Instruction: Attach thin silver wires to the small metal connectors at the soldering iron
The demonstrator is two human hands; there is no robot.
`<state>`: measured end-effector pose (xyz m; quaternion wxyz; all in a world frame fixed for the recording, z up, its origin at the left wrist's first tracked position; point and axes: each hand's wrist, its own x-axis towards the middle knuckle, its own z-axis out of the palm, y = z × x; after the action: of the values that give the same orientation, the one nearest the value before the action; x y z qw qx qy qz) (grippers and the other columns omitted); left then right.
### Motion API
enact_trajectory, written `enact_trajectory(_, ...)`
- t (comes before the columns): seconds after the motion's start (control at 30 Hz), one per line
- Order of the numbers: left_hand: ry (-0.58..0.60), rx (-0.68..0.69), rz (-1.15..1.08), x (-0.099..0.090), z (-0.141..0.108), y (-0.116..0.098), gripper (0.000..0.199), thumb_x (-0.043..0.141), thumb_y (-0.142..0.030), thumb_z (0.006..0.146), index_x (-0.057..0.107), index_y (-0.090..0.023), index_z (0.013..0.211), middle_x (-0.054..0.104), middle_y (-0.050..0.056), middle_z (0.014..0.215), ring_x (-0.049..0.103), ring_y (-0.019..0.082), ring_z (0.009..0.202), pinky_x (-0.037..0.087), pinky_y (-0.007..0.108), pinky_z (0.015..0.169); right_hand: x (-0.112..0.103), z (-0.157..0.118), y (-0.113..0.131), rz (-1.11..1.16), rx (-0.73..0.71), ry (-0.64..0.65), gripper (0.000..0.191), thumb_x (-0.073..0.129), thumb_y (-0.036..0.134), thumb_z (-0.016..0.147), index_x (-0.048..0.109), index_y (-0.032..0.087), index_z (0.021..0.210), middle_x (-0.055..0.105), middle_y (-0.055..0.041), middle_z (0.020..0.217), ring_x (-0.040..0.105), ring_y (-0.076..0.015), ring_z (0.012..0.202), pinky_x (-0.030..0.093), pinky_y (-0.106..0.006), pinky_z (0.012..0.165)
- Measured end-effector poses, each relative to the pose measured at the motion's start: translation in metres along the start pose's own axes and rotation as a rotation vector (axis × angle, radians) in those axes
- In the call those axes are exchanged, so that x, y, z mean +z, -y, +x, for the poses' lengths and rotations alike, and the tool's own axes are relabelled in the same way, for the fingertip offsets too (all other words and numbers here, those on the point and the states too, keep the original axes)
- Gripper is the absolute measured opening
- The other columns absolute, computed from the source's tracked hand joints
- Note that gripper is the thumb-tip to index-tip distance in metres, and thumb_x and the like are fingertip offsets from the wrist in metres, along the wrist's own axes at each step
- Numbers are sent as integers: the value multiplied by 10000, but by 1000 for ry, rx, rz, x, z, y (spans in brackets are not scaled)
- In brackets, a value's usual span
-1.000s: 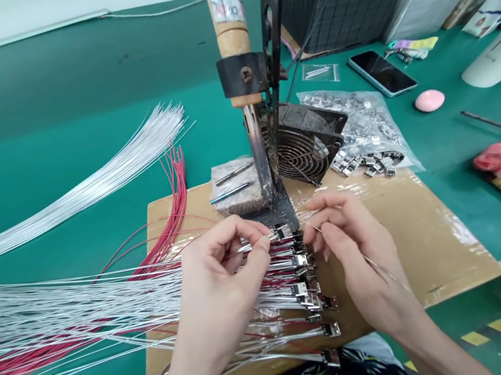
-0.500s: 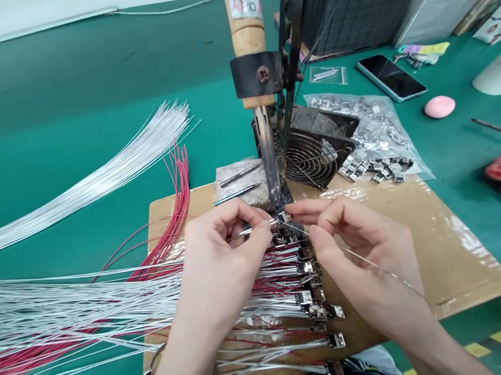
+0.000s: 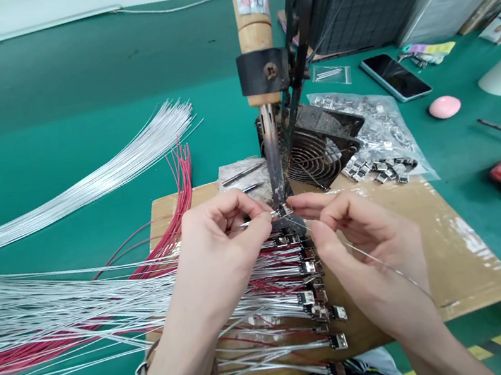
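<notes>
My left hand [image 3: 227, 233] is closed in a pinch on a thin white wire [image 3: 246, 223], right at a small metal USB connector [image 3: 285, 210]. The connector sits under the tip of an upright soldering iron [image 3: 272, 152] with a wooden handle; whether they touch I cannot tell. Between thumb and fingers, my right hand [image 3: 361, 246] grips a thin strand of solder wire [image 3: 378, 261], which runs back across the palm. Its front end points toward the connector, and my right index fingertip is beside the connector's right end. Below lie several wired connectors [image 3: 309, 267] in a column.
A cardboard sheet [image 3: 459, 261] covers the green table. White wires [image 3: 100, 180] and red wires [image 3: 179, 193] spread left. Behind the iron are a black fan [image 3: 317, 157], a bag of connectors [image 3: 378, 118] and loose connectors [image 3: 379, 169]. A phone [image 3: 395, 77] lies right.
Both hands have risen slightly, bringing the connector closer to the iron's tip. Their grips look the same. The whole view has shifted a little.
</notes>
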<state>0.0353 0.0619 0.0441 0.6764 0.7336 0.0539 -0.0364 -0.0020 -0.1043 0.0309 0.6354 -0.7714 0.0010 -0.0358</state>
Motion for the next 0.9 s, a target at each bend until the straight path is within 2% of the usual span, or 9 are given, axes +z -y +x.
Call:
enact_trajectory(0.1, 2, -5, -5, 1, 0, -1, 126, 766, -163, 736, 673, -178, 652, 693, -31, 733, 565, 110, 670, 409, 240, 605, 0, 0, 0, 8, -22, -13, 201, 624, 134, 943, 570, 231, 776, 747, -47, 1213, 714, -258, 1137, 567, -452, 1003)
enact_trajectory(0.27, 3, -2, 26, -1, -2, 0, 138, 764, -169, 746, 670, -186, 646, 692, -32, 736, 584, 115, 692, 427, 238, 633, 2, -1, 1, 15, -60, -21, 206, 623, 117, 942, 579, 228, 774, 757, -4, 1189, 726, -228, 1119, 570, -400, 979)
enact_trajectory(0.9, 7, 27, 31, -1, 0, 0, 122, 762, -169, 748, 685, -189, 655, 729, -13, 773, 642, 138, 741, 436, 241, 632, 3, 0, 1, 8, -63, -35, 202, 636, 130, 935, 582, 236, 771, 763, 19, 1174, 732, -218, 1102, 569, -397, 964)
